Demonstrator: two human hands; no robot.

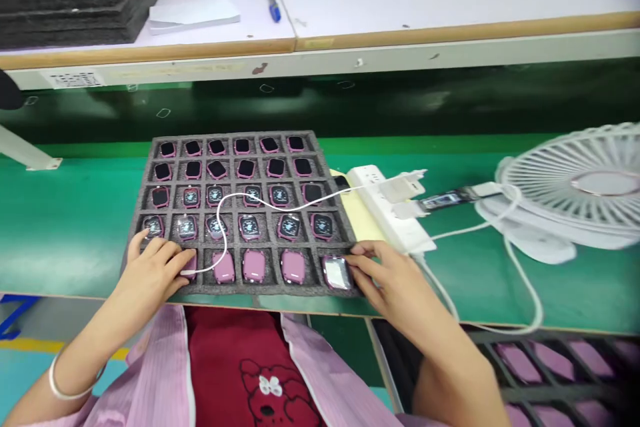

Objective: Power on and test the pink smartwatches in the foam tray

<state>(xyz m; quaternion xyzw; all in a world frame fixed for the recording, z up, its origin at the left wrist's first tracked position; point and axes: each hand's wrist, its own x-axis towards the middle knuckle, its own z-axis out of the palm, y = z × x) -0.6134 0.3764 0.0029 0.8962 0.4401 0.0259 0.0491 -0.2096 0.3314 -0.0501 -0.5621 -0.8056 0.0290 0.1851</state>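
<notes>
1. While its wrist comes in low from the front-left, the left hand (154,265) curls over the tray's near-left cell, thumb and fingers narrowed around the end of the white cable (226,240), probably to steady it against the pink watch (191,263) in that cell.
2. Beneath the cable, the grey foam tray (280,290) keeps watches in separate cells, likely against scratching; three in the near row lie pink side up.
3. At the near-right cell, the right hand (393,280) reaches in from the side, fingertips bunched at the edge of the bright-screened watch (338,273); whether they pinch it, I cannot tell.
4. Farther right, the power strip (407,230) stands just beside the tray, presumably within reach of the cable.
</notes>
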